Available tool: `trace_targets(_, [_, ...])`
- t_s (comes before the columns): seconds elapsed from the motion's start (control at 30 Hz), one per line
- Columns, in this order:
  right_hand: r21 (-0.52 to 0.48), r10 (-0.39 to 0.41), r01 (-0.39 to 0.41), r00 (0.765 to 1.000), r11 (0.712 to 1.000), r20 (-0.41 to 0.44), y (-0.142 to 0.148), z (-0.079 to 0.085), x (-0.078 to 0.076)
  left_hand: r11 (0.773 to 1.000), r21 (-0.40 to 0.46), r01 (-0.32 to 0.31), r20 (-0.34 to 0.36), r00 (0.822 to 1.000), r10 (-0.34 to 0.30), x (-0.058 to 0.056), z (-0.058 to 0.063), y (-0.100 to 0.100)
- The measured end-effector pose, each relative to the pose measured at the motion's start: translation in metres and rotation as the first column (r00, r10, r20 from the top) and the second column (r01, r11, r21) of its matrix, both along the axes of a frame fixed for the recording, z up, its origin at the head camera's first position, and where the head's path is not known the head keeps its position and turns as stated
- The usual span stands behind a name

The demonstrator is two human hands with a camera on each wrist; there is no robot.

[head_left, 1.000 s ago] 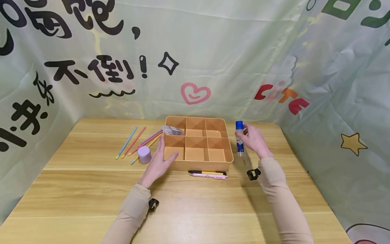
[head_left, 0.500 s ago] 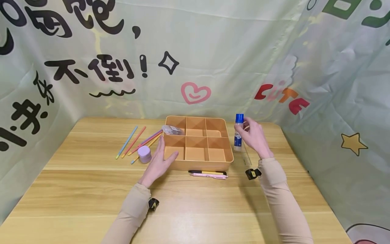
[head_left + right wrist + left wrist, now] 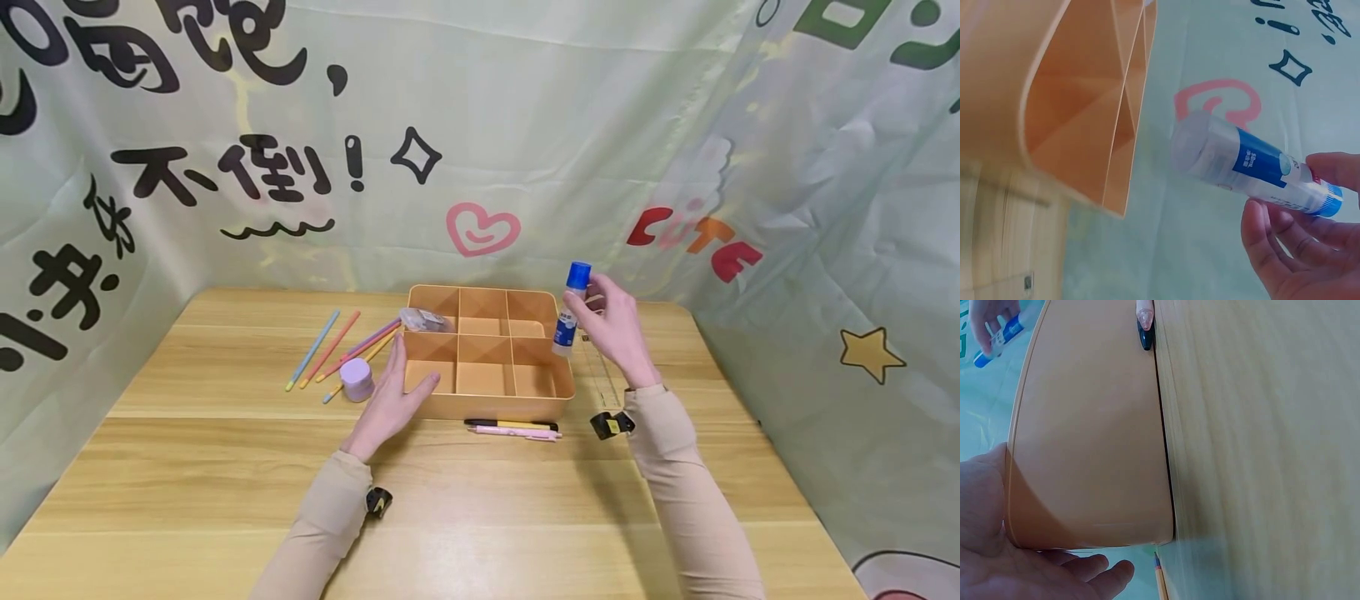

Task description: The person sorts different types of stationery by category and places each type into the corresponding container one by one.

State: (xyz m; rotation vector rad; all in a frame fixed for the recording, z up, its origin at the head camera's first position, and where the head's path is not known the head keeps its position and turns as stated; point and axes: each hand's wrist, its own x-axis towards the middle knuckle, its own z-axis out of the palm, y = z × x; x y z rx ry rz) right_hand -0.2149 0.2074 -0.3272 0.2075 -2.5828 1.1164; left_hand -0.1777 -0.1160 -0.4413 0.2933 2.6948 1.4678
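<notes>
My right hand (image 3: 617, 325) pinches a clear glue bottle (image 3: 566, 325) with a blue cap and blue label. In the head view the bottle tilts, its base over the right rim of the orange divided box (image 3: 487, 407); the right wrist view shows the base of the glue bottle (image 3: 1210, 147) apart from the box wall (image 3: 1072, 125). At the box's front left corner rests my left hand (image 3: 386, 408), thumb over the rim and fingers along the left side. A clear packet (image 3: 425, 320) lies in the back left compartment.
Several coloured pencils (image 3: 322, 350) lie left of the box, near a small purple round container (image 3: 356, 380). Along the box front are a pink pen (image 3: 513, 433) and a black-and-yellow one. A clear ruler (image 3: 602, 379) lies to the right. Printed cloth hangs behind the table.
The right hand has raised the glue bottle from beside the box, moved it left to the right rim and tilted it. My left hand and the box stay in place.
</notes>
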Motion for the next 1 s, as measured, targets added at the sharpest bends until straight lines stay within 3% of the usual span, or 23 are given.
trace_targets(0.67, [-0.205,0.065,-0.060,0.998,0.977,0.022,-0.036,-0.007,-0.024,1.000,0.016,-0.009,0.013,1.000,0.009,0.002,0.000,0.000])
trace_targets(1.0, [-0.170,0.090,-0.074,0.992,0.983,0.090,-0.049,-0.017,-0.032,1.000,0.025,-0.007,0.003,1.000,0.007,0.002,0.000,0.000])
